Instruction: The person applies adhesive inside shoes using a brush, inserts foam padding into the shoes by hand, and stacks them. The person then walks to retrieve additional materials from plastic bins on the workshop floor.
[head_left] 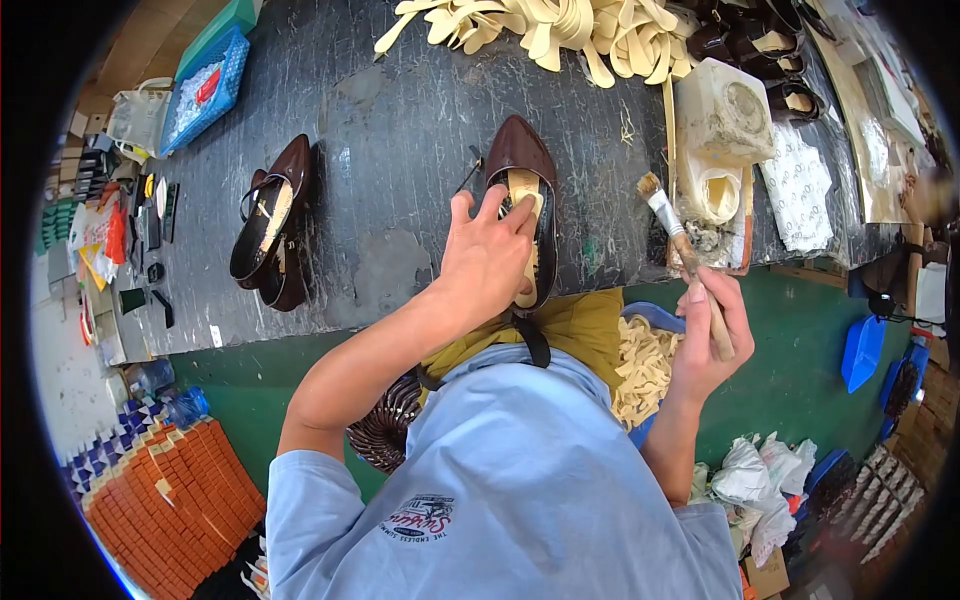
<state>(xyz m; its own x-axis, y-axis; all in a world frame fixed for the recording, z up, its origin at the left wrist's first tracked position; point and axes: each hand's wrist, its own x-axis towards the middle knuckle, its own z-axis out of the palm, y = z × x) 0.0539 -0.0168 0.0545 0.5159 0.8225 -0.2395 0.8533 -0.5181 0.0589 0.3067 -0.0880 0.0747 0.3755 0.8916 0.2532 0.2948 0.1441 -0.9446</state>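
A dark brown pointed shoe (521, 150) lies on the dark worktable (370, 110), its toe pointing away from me. My left hand (490, 240) reaches into the shoe with fingers apart, some of them pressing on the pale insole (524, 184) inside. In my right hand (712, 330) is a brush (680, 240), held by its wooden handle with the bristles pointing up and left, near a glue-stained container (718, 190). Left of my left hand stands a pair of similar brown shoes (289, 170), close against each other.
Pale insoles (560, 25) are heaped at the table's far edge. A blue basket (207, 92) sits at the far left, and a whitish block-shaped container (728, 110) on the right. Patterned white paper (798, 190) lies beside it. More shoes (770, 42) stand at the back right.
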